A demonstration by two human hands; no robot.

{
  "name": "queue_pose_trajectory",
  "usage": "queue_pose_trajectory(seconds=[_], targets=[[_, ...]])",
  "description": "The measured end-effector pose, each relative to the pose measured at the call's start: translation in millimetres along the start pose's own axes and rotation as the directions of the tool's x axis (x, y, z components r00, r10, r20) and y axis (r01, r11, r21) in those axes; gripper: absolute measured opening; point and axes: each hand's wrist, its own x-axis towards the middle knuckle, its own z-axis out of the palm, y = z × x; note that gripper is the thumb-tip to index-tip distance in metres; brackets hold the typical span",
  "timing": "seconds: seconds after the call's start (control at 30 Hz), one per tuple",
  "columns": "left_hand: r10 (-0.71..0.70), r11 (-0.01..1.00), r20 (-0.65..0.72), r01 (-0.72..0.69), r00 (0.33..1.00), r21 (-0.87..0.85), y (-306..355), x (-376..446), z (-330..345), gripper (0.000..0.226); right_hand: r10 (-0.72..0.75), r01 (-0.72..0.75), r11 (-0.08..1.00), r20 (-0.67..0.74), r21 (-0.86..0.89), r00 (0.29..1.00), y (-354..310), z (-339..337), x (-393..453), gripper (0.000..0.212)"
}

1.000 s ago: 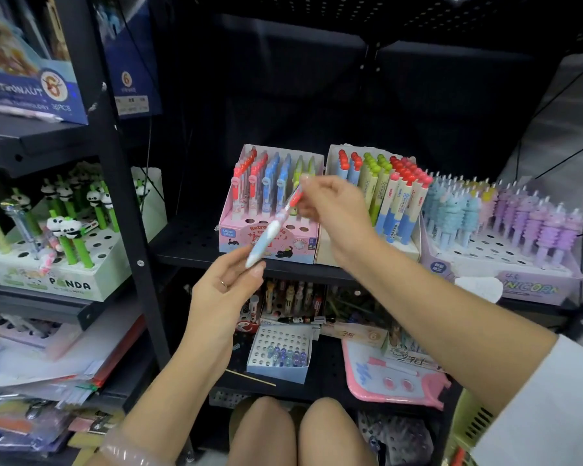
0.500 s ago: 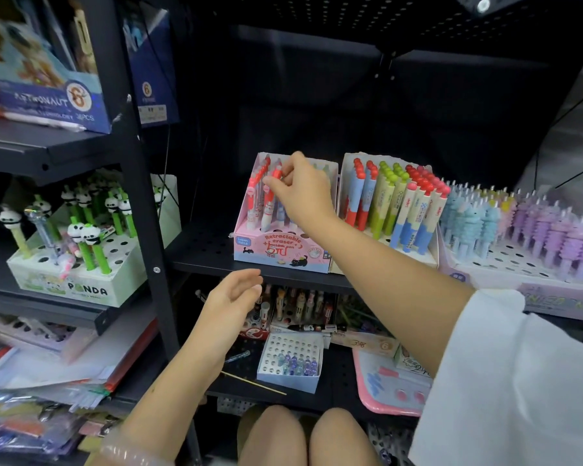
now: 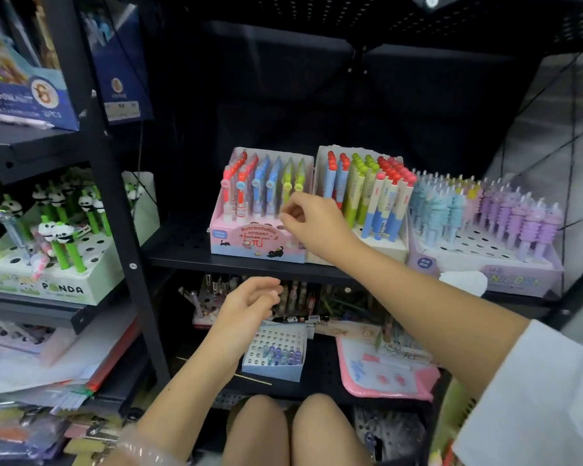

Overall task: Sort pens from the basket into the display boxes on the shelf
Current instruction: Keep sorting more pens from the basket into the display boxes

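Note:
The pink display box (image 3: 249, 242) stands on the middle black shelf (image 3: 182, 260) and holds rows of red, blue and green pens. A red-capped pen (image 3: 240, 196) stands in its second column from the left. My right hand (image 3: 312, 222) hovers in front of the box's right side, with fingers loosely curled and nothing in them. Lower down, my left hand (image 3: 249, 302) hangs relaxed and empty before the lower shelf. A sliver of the yellow-green basket (image 3: 451, 427) shows at the bottom right, behind my right sleeve.
Right of the pink box stand a box of red- and green-capped pens (image 3: 367, 200) and a unicorn pen box (image 3: 492, 230). A panda pen box (image 3: 48, 264) sits left of the black shelf post (image 3: 122, 213). Below lie a small perforated white box (image 3: 273, 353) and a pink board (image 3: 384, 373).
My right hand took the red-capped pen from my left hand, set it into the pink box, let go and drew back to the right. My left hand has dropped and is empty.

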Motion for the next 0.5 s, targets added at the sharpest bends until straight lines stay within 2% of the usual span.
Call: queue_pose_trajectory(seconds=[0.2,0.4,0.5], targets=[[0.006,0.999,0.248,-0.017,0.969,0.042,-10.0,-15.7,82.4,0.023,0.053,-0.047,0.998,0.162,-0.04,0.985,52.9,-52.4,-94.8,0.012],[0.008,0.997,0.482,-0.047,0.876,0.068,-29.4,-43.9,177.9,0.027,0.375,-0.34,0.921,0.196,-0.193,0.906,140.5,-89.2,-226.4,0.015],[0.002,0.981,0.571,-0.114,0.821,0.159,-46.5,-59.7,212.1,0.022,0.557,-0.478,0.82,0.248,-0.315,0.792,182.7,-95.7,-290.4,0.02]])
